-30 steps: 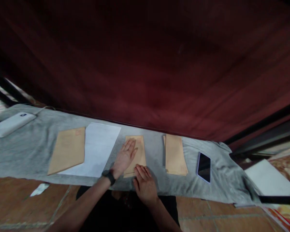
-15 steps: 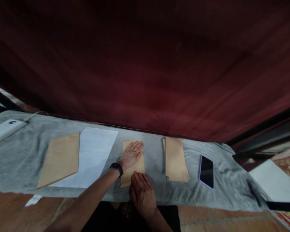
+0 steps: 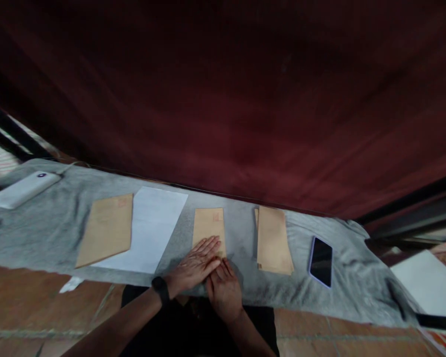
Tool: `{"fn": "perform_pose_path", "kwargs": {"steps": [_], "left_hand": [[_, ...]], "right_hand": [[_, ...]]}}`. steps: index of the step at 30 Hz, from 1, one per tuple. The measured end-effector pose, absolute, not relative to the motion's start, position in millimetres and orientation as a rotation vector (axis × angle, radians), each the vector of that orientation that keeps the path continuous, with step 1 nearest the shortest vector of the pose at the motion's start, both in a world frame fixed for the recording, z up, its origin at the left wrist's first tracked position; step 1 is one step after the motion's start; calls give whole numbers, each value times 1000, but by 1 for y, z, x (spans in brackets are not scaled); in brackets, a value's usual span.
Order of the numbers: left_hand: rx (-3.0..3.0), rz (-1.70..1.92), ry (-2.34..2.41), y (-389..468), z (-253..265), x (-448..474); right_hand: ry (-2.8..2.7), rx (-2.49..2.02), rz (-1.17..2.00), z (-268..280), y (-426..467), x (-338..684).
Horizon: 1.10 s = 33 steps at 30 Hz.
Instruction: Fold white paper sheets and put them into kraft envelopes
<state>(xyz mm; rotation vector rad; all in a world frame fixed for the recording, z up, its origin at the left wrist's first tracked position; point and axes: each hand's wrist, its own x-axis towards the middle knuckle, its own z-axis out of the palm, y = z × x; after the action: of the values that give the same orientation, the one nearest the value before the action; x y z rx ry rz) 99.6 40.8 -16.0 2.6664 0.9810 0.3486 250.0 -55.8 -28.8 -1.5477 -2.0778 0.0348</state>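
A brown paper envelope [image 3: 208, 221] with a small red mark near its top right corner lies flat on the grey cloth in front of me. My left hand [image 3: 197, 262], a dark band at its wrist, rests palm down across the envelope's lower half with the fingers stretched out. Beside it my right hand [image 3: 225, 291] lies at the envelope's near right edge, its fingers extended and close together. The two hands touch near the left thumb. Both cover the envelope's near end, so that part is hidden.
To the left, more brown envelopes [image 3: 109, 229] lie partly over white paper [image 3: 156, 225]. A stack of brown envelopes [image 3: 273, 240] and a phone [image 3: 321, 261] lie to the right. A white device [image 3: 24, 190] with a cable sits far left. Behind hangs a dark red curtain [image 3: 223, 124].
My left hand has slid down the envelope toward me, uncovering its upper half and red mark. My right hand stays near the lower edge. The camera view has shifted slightly.
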Motion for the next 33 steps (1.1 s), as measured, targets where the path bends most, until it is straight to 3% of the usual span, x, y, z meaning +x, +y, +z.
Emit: {"fn": "perform_pose_path", "kwargs": {"steps": [10, 33], "left_hand": [[2806, 530, 1197, -37, -20, 77], [2756, 357, 1237, -51, -21, 58]], "right_hand": [[-2128, -1594, -28, -30, -62, 256], [-2161, -1604, 10, -24, -90, 260]]}}
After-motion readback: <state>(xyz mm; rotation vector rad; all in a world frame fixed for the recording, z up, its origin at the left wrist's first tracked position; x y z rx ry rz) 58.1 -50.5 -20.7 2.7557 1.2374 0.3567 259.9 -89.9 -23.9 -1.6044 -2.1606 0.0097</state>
